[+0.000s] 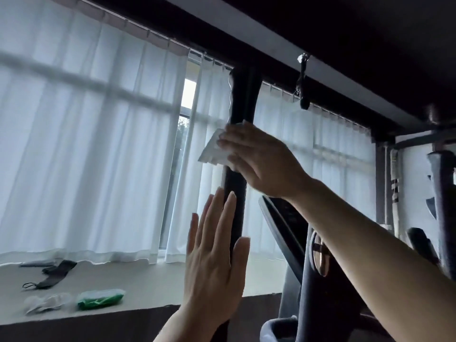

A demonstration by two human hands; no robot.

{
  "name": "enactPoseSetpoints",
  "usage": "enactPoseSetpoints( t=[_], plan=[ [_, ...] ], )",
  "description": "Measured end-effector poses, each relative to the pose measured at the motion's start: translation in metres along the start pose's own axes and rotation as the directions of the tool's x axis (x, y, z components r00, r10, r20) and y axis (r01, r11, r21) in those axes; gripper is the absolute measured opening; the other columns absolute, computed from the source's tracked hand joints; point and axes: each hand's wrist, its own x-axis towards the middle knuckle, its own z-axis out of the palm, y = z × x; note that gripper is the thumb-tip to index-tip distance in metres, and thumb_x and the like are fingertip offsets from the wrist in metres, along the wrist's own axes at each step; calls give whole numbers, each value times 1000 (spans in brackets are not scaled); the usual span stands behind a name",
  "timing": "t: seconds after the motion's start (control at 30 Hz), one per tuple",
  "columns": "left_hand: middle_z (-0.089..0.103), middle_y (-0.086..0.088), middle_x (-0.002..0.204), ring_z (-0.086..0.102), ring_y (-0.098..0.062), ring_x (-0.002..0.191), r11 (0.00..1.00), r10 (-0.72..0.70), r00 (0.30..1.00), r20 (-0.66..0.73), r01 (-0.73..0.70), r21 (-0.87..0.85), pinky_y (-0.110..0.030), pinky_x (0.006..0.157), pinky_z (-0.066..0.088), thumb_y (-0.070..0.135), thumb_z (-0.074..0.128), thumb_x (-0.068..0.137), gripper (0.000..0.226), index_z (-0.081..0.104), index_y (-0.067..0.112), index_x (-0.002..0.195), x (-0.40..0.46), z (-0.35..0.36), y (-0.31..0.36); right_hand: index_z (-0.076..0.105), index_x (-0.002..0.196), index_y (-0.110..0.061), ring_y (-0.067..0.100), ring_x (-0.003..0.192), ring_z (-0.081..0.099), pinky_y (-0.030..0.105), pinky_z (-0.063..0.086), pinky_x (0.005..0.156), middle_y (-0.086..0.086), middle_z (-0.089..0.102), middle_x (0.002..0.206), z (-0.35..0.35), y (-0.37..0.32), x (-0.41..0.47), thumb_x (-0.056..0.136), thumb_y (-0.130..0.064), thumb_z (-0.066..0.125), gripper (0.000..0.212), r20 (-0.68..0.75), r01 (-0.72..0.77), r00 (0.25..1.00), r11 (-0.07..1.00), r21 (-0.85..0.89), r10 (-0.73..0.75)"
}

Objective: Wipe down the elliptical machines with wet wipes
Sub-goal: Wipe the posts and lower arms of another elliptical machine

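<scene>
High on black handlebar post (243, 95): wet wipe (216, 149) pressed under right hand (261, 161), fingers extended; left hand (214, 262) flat, open, below.

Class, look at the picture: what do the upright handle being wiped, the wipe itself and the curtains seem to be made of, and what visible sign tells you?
Upright handle: probably foam or rubber grip, matt black; its left edge is wavy.
Wipe: thin white nonwoven sheet, likely; folded and limp under the right hand.
Curtains: sheer white fabric; daylight and window bars show through the soft folds.
</scene>
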Motion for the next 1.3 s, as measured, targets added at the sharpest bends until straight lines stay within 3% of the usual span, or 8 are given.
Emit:
enactPoseSetpoints(
  t=[0.17,0.47,0.6,0.83,0.97,1.03,1.17,1.3],
  plan=[
    [0,14,164,0,1,149,990,-36,999,6,35,133,-31,122,-1,54,12,102,55,-1,42,154,68,12,-4,60,129,0,28,135,46,11,7,114,14,59,136,-8,70,65,101,-29,33,49,-112,-132,986,991,-35,127],
    [14,11,164,9,-2,150,986,7,1000,-20,-3,168,-41,119,14,48,18,102,55,10,34,155,72,21,-12,67,117,-1,17,131,46,25,31,114,8,65,125,15,32,30,100,-16,44,32,-274,-81,951,971,223,142],
    [28,9,159,27,-8,146,987,45,996,-71,-34,157,-33,119,21,37,26,102,51,22,32,153,71,19,-10,66,119,-1,24,128,52,26,28,113,11,66,124,4,60,47,104,-29,39,42,-192,-52,980,998,27,57],
    [37,4,155,37,-14,140,976,75,991,-108,-50,211,-38,116,31,27,34,99,49,34,26,148,73,20,-11,66,116,3,24,128,52,28,35,106,13,64,127,-9,102,96,101,-25,38,42,-241,-276,926,957,92,290],
    [38,4,154,39,-17,139,981,62,991,-119,-38,193,-48,108,42,27,33,100,47,38,25,146,74,20,-14,66,118,2,31,117,60,28,38,102,16,67,121,-9,107,76,101,-24,41,40,-534,-427,741,899,94,407],
    [37,5,155,41,-19,139,986,72,991,-112,-53,158,-43,105,45,28,32,100,46,37,26,146,75,20,-12,67,116,2,34,118,61,33,39,104,19,66,122,-6,100,74,99,-20,45,36,-675,-467,633,882,58,379],
    [31,14,156,36,-7,141,996,60,993,-97,-53,74,-13,105,33,34,28,101,47,28,35,147,74,17,-11,67,115,3,32,125,54,30,43,102,20,64,126,20,53,59,96,-16,45,35,-528,-215,807,964,156,265],
    [35,7,156,27,12,137,1000,1,995,-103,-1,3,5,99,21,39,27,100,49,24,32,149,75,18,-15,69,117,-5,18,129,53,15,39,105,7,62,132,43,-1,15,98,-21,45,34,-429,-258,763,836,485,484]
  ],
)
